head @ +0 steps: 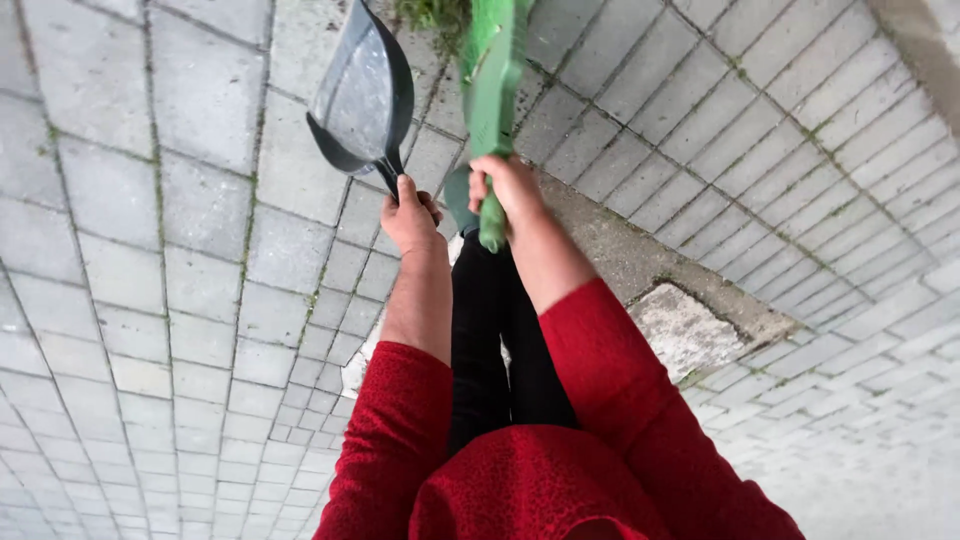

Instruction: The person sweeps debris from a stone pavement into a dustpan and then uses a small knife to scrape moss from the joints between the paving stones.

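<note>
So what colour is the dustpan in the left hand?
Dark grey, seen best in the head view: the dustpan held by the left hand.

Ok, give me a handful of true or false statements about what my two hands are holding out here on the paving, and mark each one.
1. The left hand grips the handle of a dark grey dustpan. True.
2. The right hand holds a red brush. False: the brush is green.
3. The dustpan rests flat on the ground. False: it is held up in the air, tilted.
4. The ground is grey paving blocks with moss in the joints. True.
5. Both sleeves are red. True.
</note>
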